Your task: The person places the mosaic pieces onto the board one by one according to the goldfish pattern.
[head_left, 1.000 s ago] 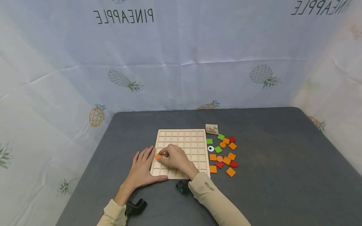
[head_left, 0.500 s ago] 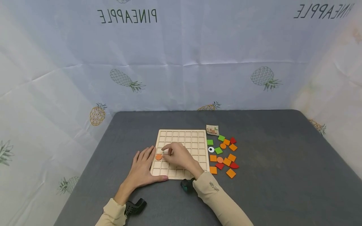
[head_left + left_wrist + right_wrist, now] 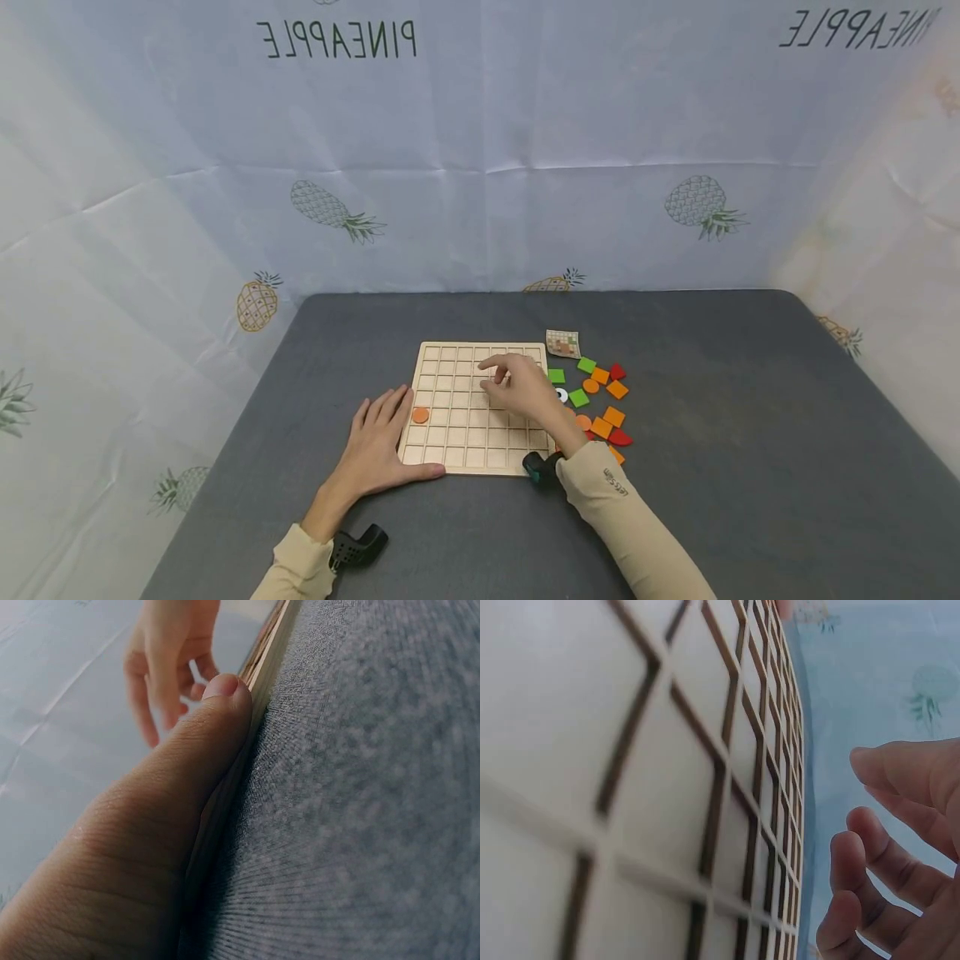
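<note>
A pale wooden grid board (image 3: pixel 457 392) lies on the dark table. One orange disc (image 3: pixel 421 415) sits in a cell of its left column. My left hand (image 3: pixel 378 446) rests along the board's left edge and near corner, fingers straight; in the left wrist view its thumb (image 3: pixel 202 735) lies against the board's edge. Above the right half of the board hovers my right hand (image 3: pixel 525 390), thumb and index finger apart. The right wrist view shows that hand's fingers (image 3: pixel 847 859) loosely bent, holding nothing, clear of the grid.
Right of the board lie loose pieces: green squares (image 3: pixel 579 398), orange squares (image 3: pixel 613 416), red pieces (image 3: pixel 620 437), orange discs and a white ring-like disc (image 3: pixel 562 395). A small picture card (image 3: pixel 563 343) lies beyond them. My right forearm partly covers the nearest pieces.
My right hand has let go of the orange disc, lifted and moved right across the board. The disc stays in the left column. My left hand keeps its place.
</note>
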The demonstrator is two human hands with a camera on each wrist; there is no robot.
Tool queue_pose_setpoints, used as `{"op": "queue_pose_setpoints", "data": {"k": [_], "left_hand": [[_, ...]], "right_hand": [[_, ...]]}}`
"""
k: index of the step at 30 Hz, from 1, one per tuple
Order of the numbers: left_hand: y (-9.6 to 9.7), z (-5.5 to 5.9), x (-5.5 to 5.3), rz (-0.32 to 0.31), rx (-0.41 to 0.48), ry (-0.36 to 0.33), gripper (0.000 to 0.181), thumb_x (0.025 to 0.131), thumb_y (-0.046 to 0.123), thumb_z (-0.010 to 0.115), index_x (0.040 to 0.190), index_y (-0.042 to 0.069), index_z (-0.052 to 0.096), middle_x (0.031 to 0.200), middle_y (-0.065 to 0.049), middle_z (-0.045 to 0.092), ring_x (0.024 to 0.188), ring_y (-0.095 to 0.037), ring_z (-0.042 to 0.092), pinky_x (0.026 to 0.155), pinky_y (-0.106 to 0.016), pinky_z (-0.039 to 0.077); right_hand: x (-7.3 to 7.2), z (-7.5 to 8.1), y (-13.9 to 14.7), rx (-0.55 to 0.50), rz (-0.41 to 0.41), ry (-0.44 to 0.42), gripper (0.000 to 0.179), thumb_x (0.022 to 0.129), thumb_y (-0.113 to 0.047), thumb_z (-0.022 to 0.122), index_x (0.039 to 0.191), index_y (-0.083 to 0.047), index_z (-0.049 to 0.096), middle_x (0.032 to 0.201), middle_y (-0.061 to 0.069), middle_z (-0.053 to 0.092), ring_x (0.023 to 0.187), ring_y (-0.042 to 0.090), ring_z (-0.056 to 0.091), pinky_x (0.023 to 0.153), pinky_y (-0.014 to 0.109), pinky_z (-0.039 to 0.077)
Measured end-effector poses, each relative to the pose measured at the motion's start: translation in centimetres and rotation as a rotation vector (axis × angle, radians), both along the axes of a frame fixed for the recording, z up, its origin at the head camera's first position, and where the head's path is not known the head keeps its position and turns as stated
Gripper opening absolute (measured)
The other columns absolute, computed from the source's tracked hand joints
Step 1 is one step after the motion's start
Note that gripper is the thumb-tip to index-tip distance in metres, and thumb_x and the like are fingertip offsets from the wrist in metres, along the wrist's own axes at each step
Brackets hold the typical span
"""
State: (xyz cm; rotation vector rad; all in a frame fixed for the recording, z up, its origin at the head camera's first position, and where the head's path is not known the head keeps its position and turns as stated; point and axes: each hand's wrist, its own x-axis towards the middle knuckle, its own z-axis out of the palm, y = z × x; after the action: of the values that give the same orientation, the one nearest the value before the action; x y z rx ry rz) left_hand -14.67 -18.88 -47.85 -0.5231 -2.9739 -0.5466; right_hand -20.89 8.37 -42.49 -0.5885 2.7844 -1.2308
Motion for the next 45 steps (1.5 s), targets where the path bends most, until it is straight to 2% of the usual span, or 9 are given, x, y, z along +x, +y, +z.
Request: {"op": "queue_pose_setpoints", "data": {"k": [2, 4, 7, 9, 11, 20, 25, 30, 45], "left_hand": [[0.0, 0.0, 0.0, -0.003, 0.002, 0.0, 0.13, 0.067, 0.083, 0.071, 0.163, 0.009, 0.025, 0.167, -0.015, 0.031, 0.154, -0.04, 0.028, 0.121, -0.066, 0.015], [0.0, 0.0, 0.0, -0.007, 0.007, -0.003, 0.13, 0.067, 0.083, 0.071, 0.163, 0.009, 0.025, 0.167, -0.015, 0.03, 0.154, -0.04, 0.028, 0.121, -0.066, 0.015], [-0.1, 0.0, 0.0, -0.014, 0.014, -0.005, 0.13, 0.067, 0.083, 0.071, 0.163, 0.009, 0.025, 0.167, -0.015, 0.03, 0.154, -0.04, 0.027, 0.121, -0.066, 0.014], [-0.1, 0.0, -0.1, -0.016, 0.015, -0.006, 0.13, 0.068, 0.083, 0.07, 0.163, 0.009, 0.025, 0.167, -0.015, 0.03, 0.154, -0.04, 0.027, 0.121, -0.066, 0.014], [-0.2, 0.0, -0.1, -0.016, 0.013, -0.006, 0.13, 0.068, 0.084, 0.07, 0.163, 0.009, 0.025, 0.167, -0.015, 0.03, 0.154, -0.04, 0.027, 0.121, -0.066, 0.014], [-0.1, -0.2, -0.2, -0.023, 0.009, 0.014, 0.129, 0.068, 0.085, 0.069, 0.163, 0.01, 0.025, 0.167, -0.014, 0.031, 0.154, -0.039, 0.028, 0.121, -0.066, 0.015], [-0.1, -0.2, -0.3, -0.021, 0.012, 0.012, 0.128, 0.068, 0.084, 0.069, 0.163, 0.01, 0.025, 0.167, -0.014, 0.03, 0.154, -0.038, 0.027, 0.121, -0.066, 0.014], [-0.1, -0.1, -0.3, -0.015, 0.011, -0.001, 0.129, 0.068, 0.084, 0.069, 0.164, 0.01, 0.024, 0.168, -0.014, 0.029, 0.155, -0.038, 0.026, 0.122, -0.065, 0.013], [-0.1, -0.2, -0.3, -0.016, 0.012, -0.002, 0.128, 0.068, 0.082, 0.07, 0.164, 0.01, 0.024, 0.168, -0.014, 0.029, 0.155, -0.038, 0.026, 0.122, -0.064, 0.013]], "right_hand": [[-0.2, 0.1, 1.2, -0.002, -0.008, 0.007, 0.031, 0.096, -0.015, 0.071, 0.125, -0.006, 0.073, 0.084, 0.008, 0.065, 0.045, 0.008, 0.037, 0.047, 0.028, 0.036], [-0.2, 0.3, 2.4, -0.005, -0.015, 0.027, 0.03, 0.096, -0.013, 0.07, 0.123, -0.003, 0.073, 0.083, 0.009, 0.064, 0.046, 0.008, 0.041, 0.067, 0.04, 0.053], [-0.3, 0.6, 4.3, -0.006, -0.042, 0.049, 0.029, 0.095, -0.013, 0.071, 0.122, -0.002, 0.073, 0.083, 0.01, 0.065, 0.048, 0.01, 0.044, 0.073, 0.051, 0.052], [-0.2, 0.8, 5.5, -0.006, -0.062, 0.053, 0.03, 0.095, -0.013, 0.071, 0.122, -0.001, 0.073, 0.085, 0.012, 0.064, 0.052, 0.011, 0.046, 0.072, 0.045, 0.054], [-0.2, 0.9, 6.6, -0.007, -0.074, 0.049, 0.03, 0.095, -0.012, 0.071, 0.122, 0.001, 0.073, 0.088, 0.014, 0.065, 0.053, 0.013, 0.047, 0.051, 0.034, 0.043], [0.7, 2.3, 10.7, 0.066, -0.008, -0.076, 0.032, 0.094, -0.012, 0.071, 0.123, 0.003, 0.071, 0.088, 0.011, 0.069, 0.051, 0.012, 0.043, 0.052, 0.028, 0.04], [1.1, 2.7, 12.0, 0.132, 0.092, -0.144, 0.032, 0.091, -0.013, 0.076, 0.118, 0.004, 0.073, 0.095, 0.013, 0.071, 0.065, 0.016, 0.056, 0.06, 0.028, 0.046], [1.2, 2.6, 12.2, 0.193, 0.157, -0.27, 0.028, 0.088, -0.013, 0.079, 0.112, 0.001, 0.075, 0.093, 0.011, 0.069, 0.071, 0.015, 0.054, 0.064, 0.029, 0.047], [1.3, 2.1, 12.5, 0.3, 0.14, -0.387, 0.025, 0.089, -0.013, 0.079, 0.11, -0.001, 0.077, 0.079, 0.003, 0.064, 0.071, 0.013, 0.053, 0.066, 0.029, 0.046]]}}
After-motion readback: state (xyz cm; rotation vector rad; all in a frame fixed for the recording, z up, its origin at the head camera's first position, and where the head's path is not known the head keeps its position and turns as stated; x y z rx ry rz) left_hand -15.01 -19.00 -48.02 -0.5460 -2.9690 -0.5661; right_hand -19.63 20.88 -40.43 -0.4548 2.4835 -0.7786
